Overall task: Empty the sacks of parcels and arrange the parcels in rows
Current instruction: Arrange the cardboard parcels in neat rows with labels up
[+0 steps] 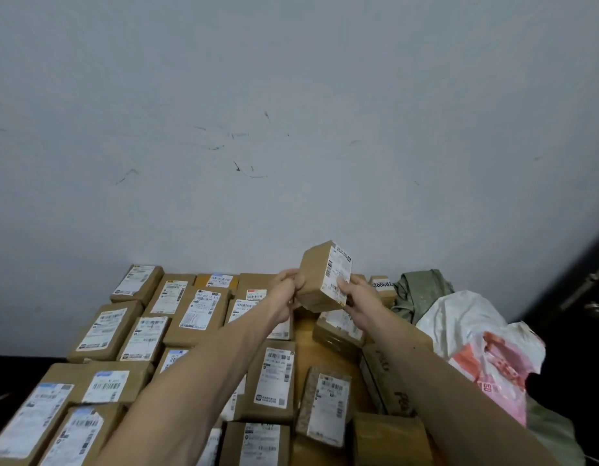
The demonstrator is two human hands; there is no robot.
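1. I am looking down from my head, and I am holding one small brown box (320,280) up in the air with both grips.
2. My left grip (286,292) is curling its fingers tight round the left edge of the box.
3. My right grip (355,297) is clamping on the lower right side, with the thumb pressing on the box's white label (339,270).
4. The box is tipping, with one corner pointing up, and it is hanging above the other parcels, not touching them.
5. Under my arms, many brown parcels (195,312) are lying flat in rows on the bench (305,346), with their labels facing up.
6. A speckled parcel (325,405) is lying in a near row, just beside a plain brown one.
7. A green sack (419,292) is lying crumpled against the wall (291,129), to the right of the parcels.
8. A white and pink bag (486,348) is sitting just beside the green sack, closer to me.
9. A dark door (590,297) is showing at the far right edge.
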